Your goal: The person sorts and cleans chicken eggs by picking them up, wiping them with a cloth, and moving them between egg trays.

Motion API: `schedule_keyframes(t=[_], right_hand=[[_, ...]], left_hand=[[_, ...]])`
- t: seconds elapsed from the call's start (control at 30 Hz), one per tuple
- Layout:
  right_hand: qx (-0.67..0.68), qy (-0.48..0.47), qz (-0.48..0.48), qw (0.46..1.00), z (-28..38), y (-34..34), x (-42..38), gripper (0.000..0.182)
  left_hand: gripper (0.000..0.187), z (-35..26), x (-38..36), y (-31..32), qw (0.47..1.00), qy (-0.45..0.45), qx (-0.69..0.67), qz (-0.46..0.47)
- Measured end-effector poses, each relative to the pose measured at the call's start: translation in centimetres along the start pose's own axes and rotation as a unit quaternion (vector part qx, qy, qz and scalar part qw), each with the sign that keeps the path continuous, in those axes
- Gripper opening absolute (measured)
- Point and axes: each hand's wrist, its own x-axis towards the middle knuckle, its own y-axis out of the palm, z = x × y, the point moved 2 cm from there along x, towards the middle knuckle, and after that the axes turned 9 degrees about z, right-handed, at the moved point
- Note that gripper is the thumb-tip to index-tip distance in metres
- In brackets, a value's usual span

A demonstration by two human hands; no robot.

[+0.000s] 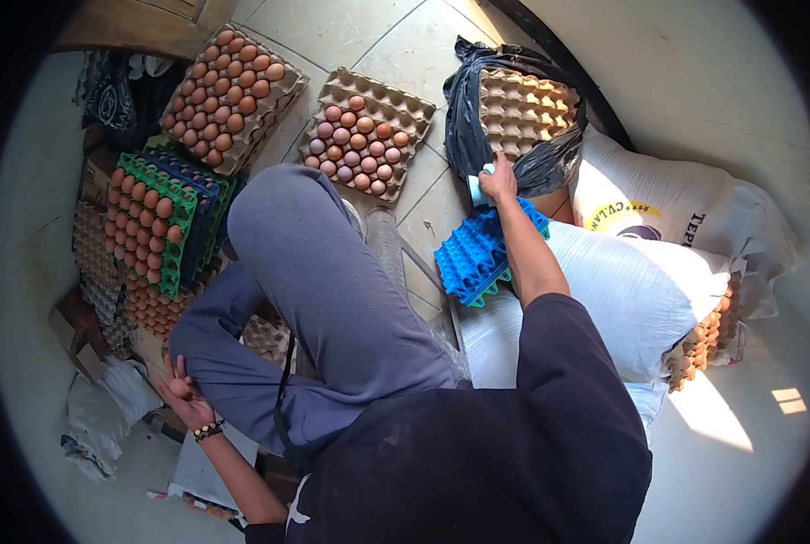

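At the lower left, my left hand (185,399) holds a brown egg (179,388) near my knee. My right hand (497,181) grips a light blue cloth-like item (478,190) at the edge of a black plastic bag (464,118). Inside that bag is a cardboard egg tray (518,109) whose visible cups hold no eggs. Just below my right hand lie stacked blue trays (473,254). A cardboard tray (375,98) partly filled with brown and pinkish eggs rests on the floor between my knees and the back.
Stacked trays of brown eggs (228,95) stand at the back left, and a green tray with eggs (180,240) sits on a stack at the left. White sacks (623,290) lie at the right, with more eggs (698,343) beside them.
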Motion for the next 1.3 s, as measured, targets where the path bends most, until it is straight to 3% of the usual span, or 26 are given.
schedule_keyframes(t=[0.07,0.1,0.2,0.23,0.37,0.53,0.67,0.8,0.83,0.93,1.03,1.13,1.2,1.3], right_hand=[[0.030,0.015,0.042,0.999,0.7,1.7,0.8,0.078],[0.010,0.043,0.003,0.999,1.2,2.3,0.3,0.073],[-0.014,0.011,0.055,0.998,1.1,2.5,0.7,0.059],[0.007,-0.016,0.056,0.998,0.7,2.8,0.3,0.046],[-0.055,0.025,0.105,0.993,1.9,3.0,-2.5,0.037],[-0.119,0.030,0.165,0.979,-0.9,2.6,-5.3,0.045],[-0.146,0.058,0.259,0.953,-7.5,4.3,-7.1,0.055],[0.058,0.085,0.161,0.982,-10.2,6.4,-6.6,0.045],[0.107,0.176,0.094,0.974,-10.9,7.6,-5.5,0.040],[0.303,0.261,0.052,0.915,-10.0,7.1,-5.7,0.052],[0.379,0.333,0.011,0.863,-11.8,9.8,-4.6,0.055],[0.321,0.341,0.019,0.884,-10.1,8.0,-5.7,0.056],[0.397,0.331,0.040,0.855,-15.5,11.1,-3.2,0.054],[0.434,0.334,0.037,0.836,-16.5,10.1,-3.1,0.052]], left_hand=[[0.058,0.0,0.0,0.5,1.000,0.003,0.008,-0.015],[0.058,0.0,0.0,0.5,1.000,0.003,0.010,-0.009],[0.058,-0.1,0.0,0.6,1.000,0.003,0.010,0.006],[0.058,-0.1,0.0,0.5,1.000,0.001,0.008,0.010],[0.058,-0.1,0.0,0.4,1.000,-0.005,-0.001,0.011],[0.057,-0.1,-0.1,0.6,1.000,0.010,0.017,-0.012],[0.056,0.2,0.1,-0.1,1.000,0.006,-0.003,0.010],[0.056,0.1,-0.1,0.2,1.000,0.007,0.005,-0.011],[0.056,0.1,-0.1,0.4,1.000,0.005,0.007,-0.019],[0.056,0.0,-0.1,0.9,1.000,-0.002,0.014,-0.020],[0.056,-0.1,-0.1,0.8,0.999,0.002,0.033,-0.025],[0.055,-0.2,0.0,1.9,0.997,0.006,0.057,-0.044],[0.054,-0.1,-0.3,1.9,0.996,0.005,0.071,-0.052],[0.052,-0.2,0.3,1.4,0.996,0.007,0.081,-0.045]])
